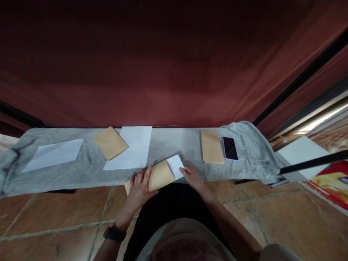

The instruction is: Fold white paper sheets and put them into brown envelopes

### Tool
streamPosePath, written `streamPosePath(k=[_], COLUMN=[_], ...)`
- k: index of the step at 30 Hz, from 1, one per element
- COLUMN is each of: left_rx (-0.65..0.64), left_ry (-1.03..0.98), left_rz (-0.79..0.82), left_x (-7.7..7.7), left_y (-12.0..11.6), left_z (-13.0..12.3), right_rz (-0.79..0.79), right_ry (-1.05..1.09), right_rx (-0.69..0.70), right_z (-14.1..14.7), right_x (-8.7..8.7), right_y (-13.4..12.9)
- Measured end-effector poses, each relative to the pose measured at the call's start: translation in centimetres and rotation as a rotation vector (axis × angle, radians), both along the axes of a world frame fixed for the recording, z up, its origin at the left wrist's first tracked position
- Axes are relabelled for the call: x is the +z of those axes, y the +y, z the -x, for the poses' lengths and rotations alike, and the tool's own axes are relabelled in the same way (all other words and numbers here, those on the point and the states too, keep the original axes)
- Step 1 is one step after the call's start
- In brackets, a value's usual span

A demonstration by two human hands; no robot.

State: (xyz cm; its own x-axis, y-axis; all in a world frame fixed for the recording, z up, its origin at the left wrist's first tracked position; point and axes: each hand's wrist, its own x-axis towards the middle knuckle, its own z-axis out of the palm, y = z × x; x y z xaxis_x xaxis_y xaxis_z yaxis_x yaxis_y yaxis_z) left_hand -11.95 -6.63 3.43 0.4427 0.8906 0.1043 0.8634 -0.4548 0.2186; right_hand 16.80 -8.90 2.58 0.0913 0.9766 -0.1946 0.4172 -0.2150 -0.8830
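Observation:
A brown paper envelope (160, 176) lies slantwise at the front edge of the cloth-covered bench, its mouth toward the right. My left hand (140, 187) grips its left part, fingers across the top and thumb along the near side. A folded white sheet of paper (175, 166) sticks partway out of the envelope's mouth. The outer end of that sheet is pinched in my right hand (191, 176), thumb hidden from view. How far the paper reaches inside the envelope is hidden.
Left on the grey cloth (89, 177) are a white sheet (56, 154), another brown envelope (110, 143) and a larger white sheet (137, 150) partly under it. To the right lie a brown envelope (212, 146) and a phone (230, 148). A red curtain (174, 87) hangs behind.

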Motion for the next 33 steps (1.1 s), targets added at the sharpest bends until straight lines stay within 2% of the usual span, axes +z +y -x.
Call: streamPosePath(k=[2,9,15,22,25,29,33], left_rx=[-0.007,-0.065,-0.113,-0.165,-0.169,-0.18,-0.199], left_ry=[-0.003,-0.016,-0.049,-0.046,-0.052,-0.064,-0.062], left_rz=[0.009,0.0,-0.016,-0.009,-0.005,-0.006,-0.014], left_x=[0.4,1.1,1.1,1.1,1.4,1.8,1.9], left_y=[0.1,0.3,0.6,0.7,0.6,0.3,0.1], left_z=[-0.8,-2.4,-3.1,-3.6,-3.8,-4.0,-4.5], right_rz=[-0.028,0.074,0.14,0.227,0.212,0.1,0.06], right_ry=[-0.001,0.199,0.332,0.454,0.431,0.315,0.24], right_rx=[-0.005,-0.04,0.017,0.12,0.071,-0.043,-0.074], right_z=[1.0,1.8,2.0,2.1,2.0,1.7,1.6], right_x=[-0.1,-0.1,0.0,0.6,0.6,0.0,-0.8], right_y=[0.0,1.0,1.9,1.5,1.7,2.5,2.6])
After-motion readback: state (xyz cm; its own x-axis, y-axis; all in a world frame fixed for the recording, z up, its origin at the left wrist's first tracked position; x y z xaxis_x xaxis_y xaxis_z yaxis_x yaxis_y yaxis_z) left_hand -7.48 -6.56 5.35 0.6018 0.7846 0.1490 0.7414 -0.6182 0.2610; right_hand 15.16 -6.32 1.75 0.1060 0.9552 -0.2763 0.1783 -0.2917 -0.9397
